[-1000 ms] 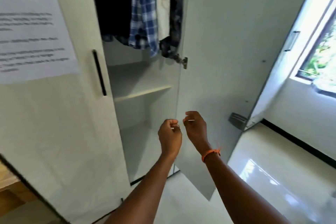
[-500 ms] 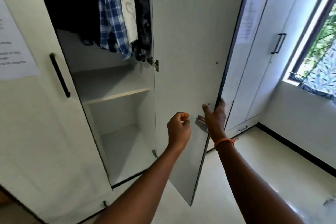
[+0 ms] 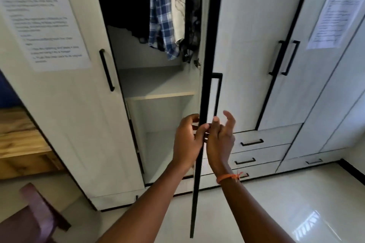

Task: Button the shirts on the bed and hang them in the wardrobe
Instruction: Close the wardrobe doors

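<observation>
Black door edge (image 3: 201, 104) between our hands, our left hand (image 3: 186, 142) grasping it, our right hand (image 3: 221, 140) just beside, fingers loose, shirts (image 3: 167, 12) hanging above them

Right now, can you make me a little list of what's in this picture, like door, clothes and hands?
door: the wardrobe door is edge-on, swung partly open
left hand: the left hand has fingers curled round the door's edge
right hand: the right hand is by the other side of the door, fingers loosely bent; contact unclear
clothes: a blue checked shirt hangs inside with others
shelf: a shelf sits below the clothes
paper: a printed sheet is stuck on the closed door
</observation>
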`<control>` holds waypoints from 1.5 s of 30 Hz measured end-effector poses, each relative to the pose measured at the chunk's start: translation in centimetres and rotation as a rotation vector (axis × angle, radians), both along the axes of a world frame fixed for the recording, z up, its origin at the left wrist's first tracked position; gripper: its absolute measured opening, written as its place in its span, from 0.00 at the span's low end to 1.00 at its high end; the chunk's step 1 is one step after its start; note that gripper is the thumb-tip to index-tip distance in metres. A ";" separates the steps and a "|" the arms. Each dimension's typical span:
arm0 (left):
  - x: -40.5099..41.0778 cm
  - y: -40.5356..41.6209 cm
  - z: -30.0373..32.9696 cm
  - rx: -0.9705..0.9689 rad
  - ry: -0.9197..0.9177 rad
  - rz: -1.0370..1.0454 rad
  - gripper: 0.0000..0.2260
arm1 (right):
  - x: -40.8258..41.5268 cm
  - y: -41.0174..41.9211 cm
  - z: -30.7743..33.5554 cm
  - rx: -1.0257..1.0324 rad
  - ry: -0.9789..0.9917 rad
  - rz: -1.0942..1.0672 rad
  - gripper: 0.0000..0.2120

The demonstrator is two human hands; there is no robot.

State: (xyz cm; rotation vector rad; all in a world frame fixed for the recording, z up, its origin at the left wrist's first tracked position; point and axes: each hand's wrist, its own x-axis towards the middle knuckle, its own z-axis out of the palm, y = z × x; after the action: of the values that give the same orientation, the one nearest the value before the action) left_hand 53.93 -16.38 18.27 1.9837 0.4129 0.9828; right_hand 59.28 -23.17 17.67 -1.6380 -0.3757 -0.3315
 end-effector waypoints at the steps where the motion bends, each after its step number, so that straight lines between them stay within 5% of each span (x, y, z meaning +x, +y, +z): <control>1: -0.9 0.8 -0.2 -0.002 -0.027 0.054 0.14 | -0.3 1.0 0.1 -0.035 -0.010 0.061 0.12; 6: -5.0 6.9 0.4 -0.072 -0.061 0.279 0.08 | -2.0 7.5 0.9 -0.207 -0.069 0.218 0.12; 12: -6.7 17.6 1.3 0.006 -0.029 0.446 0.08 | -2.4 17.1 3.7 -0.045 -0.138 0.596 0.09; 21: -2.4 32.6 4.3 -0.125 -0.068 0.450 0.16 | -0.3 26.8 3.5 -0.074 -0.212 0.564 0.06; 27: 0.5 37.0 5.2 -0.140 -0.153 0.370 0.11 | 0.6 30.8 4.2 -0.050 -0.173 0.584 0.07; 38: -2.4 35.6 4.0 -0.130 -0.266 0.359 0.09 | 2.4 33.3 3.9 -0.044 -0.176 0.604 0.11; 45: -2.4 38.2 4.8 -0.107 -0.145 0.285 0.08 | 3.9 35.4 4.0 -0.073 -0.204 0.594 0.12</control>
State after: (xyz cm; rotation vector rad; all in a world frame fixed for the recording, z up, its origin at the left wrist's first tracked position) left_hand 51.56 21.79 23.05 1.7748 0.6662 1.2467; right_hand 63.22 12.26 21.64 -1.4858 -1.0092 -0.0322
